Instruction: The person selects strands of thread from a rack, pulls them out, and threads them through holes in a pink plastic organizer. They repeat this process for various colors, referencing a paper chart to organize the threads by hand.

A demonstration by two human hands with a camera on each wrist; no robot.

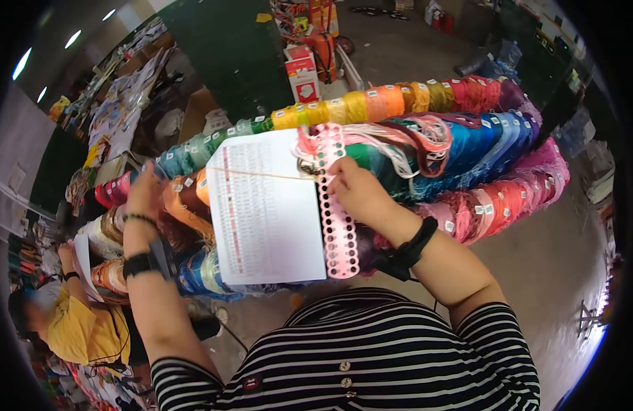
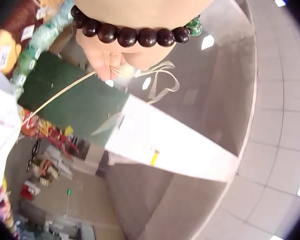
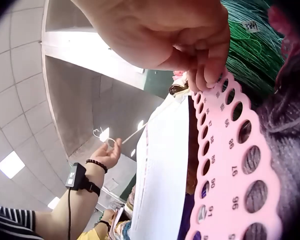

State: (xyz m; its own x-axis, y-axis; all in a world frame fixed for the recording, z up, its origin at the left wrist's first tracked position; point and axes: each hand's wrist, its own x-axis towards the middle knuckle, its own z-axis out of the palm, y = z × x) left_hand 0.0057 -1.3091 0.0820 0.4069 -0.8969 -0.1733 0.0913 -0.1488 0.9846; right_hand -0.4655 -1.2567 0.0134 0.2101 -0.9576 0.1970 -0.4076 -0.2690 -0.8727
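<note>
My left hand [image 1: 145,192] is raised on the left, blurred in the head view. In the left wrist view its fingers pinch a thin cream thread [image 2: 60,94], with loose loops of it trailing past the fingertips. That thread stretches across a white printed chart [image 1: 268,212] toward my right hand [image 1: 361,195]. My right hand grips the edge of a pink scalloped thread card [image 3: 222,150] with numbered holes, its thumb partly hidden. Pink, white and brown thread hanks [image 1: 433,140] hang from the card's upper part. A dark small thread bundle [image 3: 179,90] sits beside the right fingertips.
Rows of coloured thread skeins [image 1: 392,99] with small labels lie behind and under the chart. Another person in a yellow top [image 1: 90,332] is at the left. A red and white box [image 1: 302,75] stands beyond the rows, and a cluttered table [image 1: 124,103] is at the far left.
</note>
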